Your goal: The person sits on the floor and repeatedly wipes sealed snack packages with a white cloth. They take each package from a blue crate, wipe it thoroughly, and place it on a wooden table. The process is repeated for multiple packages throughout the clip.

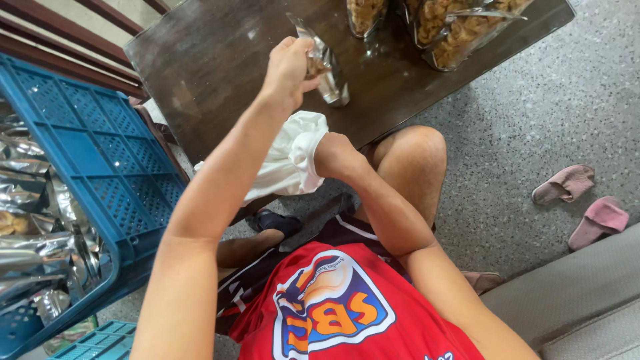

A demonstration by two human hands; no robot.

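The left hand is raised over the dark wooden desk and pinches a clear plastic snack pouch near its upper part, thumb and fingers closed on the film. The pouch sits just to the right of that hand and partly under its fingers. Its long axis runs on a slant: the sealed top corner points up and away, past the fingertips, while the lower end points down toward the desk and a little to the right, resting on or just above the wood; which of the two cannot be told. Brown snack pieces show through the film close to the thumb.

The right hand is below the left one, nearer the body, at the desk's front edge. It grips a bunched white cloth that hangs to its left; the fingers are buried in the fabric.

Beyond the left hand, at the far side of the desk, stand more clear bags of snacks. Well to the left of both arms is a blue plastic crate holding silver foil bags. Far to the right, a pair of pink slippers lies on the speckled floor.
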